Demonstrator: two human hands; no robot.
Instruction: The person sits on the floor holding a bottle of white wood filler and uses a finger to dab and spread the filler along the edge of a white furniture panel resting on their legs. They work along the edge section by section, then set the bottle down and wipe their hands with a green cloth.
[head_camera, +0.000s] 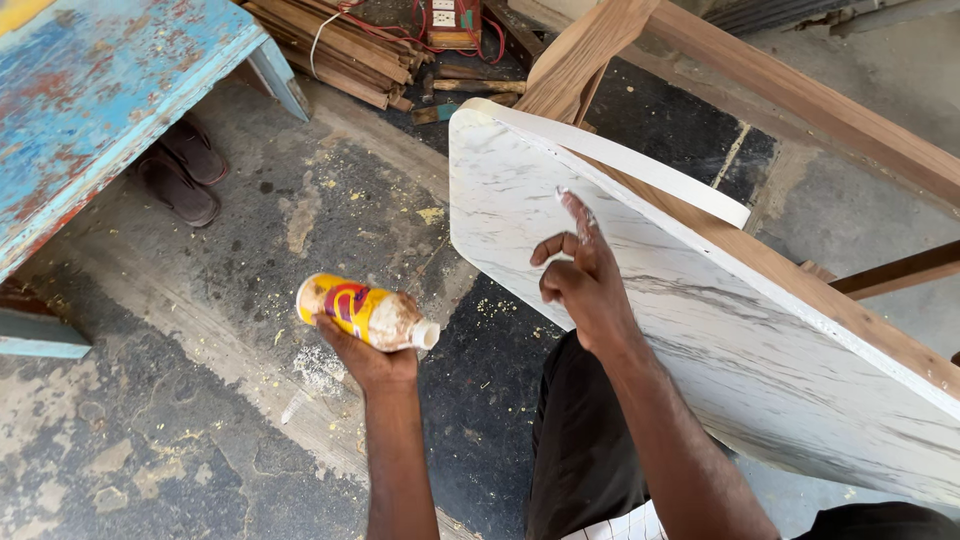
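Here the left hand (368, 352) grips a yellow glue bottle (362, 311) sideways, nozzle pointing toward the right hand (578, 272). That hand holds nothing: forefinger out, touching the white board (700, 340), other fingers curled. A loose edge strip (620, 160) lies just beyond the fingertip. Risk, as judged: the tilted bottle could drip onto the floor (200, 420); a gluey finger could smear the board's face.

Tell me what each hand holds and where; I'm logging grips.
The left hand grips a yellow bottle around its body, lying sideways. The right hand holds nothing; its forefinger touches the marble-patterned board.
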